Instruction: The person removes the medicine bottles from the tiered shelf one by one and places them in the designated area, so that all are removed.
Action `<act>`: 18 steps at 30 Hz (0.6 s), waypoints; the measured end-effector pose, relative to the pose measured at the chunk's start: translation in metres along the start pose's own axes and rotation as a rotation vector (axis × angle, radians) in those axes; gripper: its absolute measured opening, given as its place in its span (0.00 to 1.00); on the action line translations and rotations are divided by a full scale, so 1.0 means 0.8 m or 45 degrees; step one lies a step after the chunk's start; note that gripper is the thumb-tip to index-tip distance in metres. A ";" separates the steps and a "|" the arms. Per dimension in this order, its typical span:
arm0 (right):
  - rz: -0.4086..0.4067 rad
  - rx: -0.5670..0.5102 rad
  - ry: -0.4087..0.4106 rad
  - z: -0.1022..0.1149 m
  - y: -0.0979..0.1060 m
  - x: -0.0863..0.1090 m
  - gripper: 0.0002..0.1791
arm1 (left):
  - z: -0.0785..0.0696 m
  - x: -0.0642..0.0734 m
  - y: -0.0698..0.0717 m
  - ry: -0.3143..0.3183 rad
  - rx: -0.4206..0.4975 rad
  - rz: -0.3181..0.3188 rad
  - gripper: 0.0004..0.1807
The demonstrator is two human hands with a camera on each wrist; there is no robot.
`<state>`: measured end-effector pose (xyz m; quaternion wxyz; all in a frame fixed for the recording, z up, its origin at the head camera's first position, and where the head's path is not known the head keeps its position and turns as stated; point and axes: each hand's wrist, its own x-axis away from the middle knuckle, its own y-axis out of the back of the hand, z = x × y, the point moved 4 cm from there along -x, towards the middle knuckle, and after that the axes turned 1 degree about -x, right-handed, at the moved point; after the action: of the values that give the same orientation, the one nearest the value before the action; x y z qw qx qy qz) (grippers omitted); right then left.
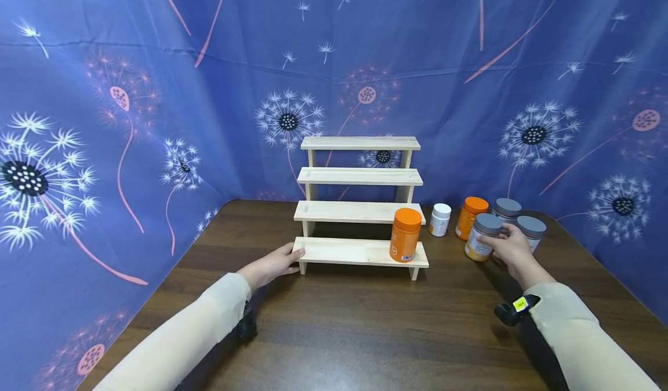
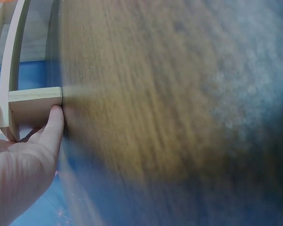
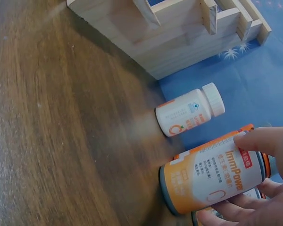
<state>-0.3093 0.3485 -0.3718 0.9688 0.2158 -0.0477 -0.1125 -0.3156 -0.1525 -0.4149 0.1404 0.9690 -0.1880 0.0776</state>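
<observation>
My left hand (image 1: 272,267) grips the left end of the lowest step of a four-tier wooden display stand (image 1: 344,252). In the left wrist view its fingers (image 2: 52,129) press against the leg under that step. On the right, my right hand (image 1: 514,253) holds a white-and-orange pill bottle (image 1: 477,246) with a grey lid, thumb on one side and fingers round the other. The right wrist view shows its printed label (image 3: 217,176). An orange bottle (image 1: 405,235) stands upright on the right end of the lowest step.
A small white bottle (image 1: 440,220) stands right of the stand. Behind the held bottle are an orange bottle (image 1: 471,217) and two grey-lidded bottles, one at the back (image 1: 507,207) and one at right (image 1: 532,228). A blue dandelion-print cloth (image 1: 209,118) hangs behind the brown table (image 1: 365,327).
</observation>
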 end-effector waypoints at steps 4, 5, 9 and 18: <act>-0.057 0.023 0.022 0.005 0.002 0.000 0.47 | 0.001 0.000 0.000 -0.007 -0.008 0.005 0.29; -0.072 0.034 0.024 0.007 0.003 0.000 0.47 | 0.002 0.000 0.000 -0.010 -0.013 0.011 0.29; -0.122 0.052 0.028 0.015 0.007 0.002 0.46 | 0.001 0.000 0.000 -0.009 -0.010 0.011 0.29; -0.190 -0.050 0.059 0.032 0.006 0.008 0.44 | 0.000 0.002 -0.001 0.000 -0.013 0.007 0.29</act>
<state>-0.3058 0.3407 -0.3465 0.9626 0.2021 -0.0070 -0.1805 -0.3141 -0.1519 -0.4146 0.1452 0.9677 -0.1911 0.0772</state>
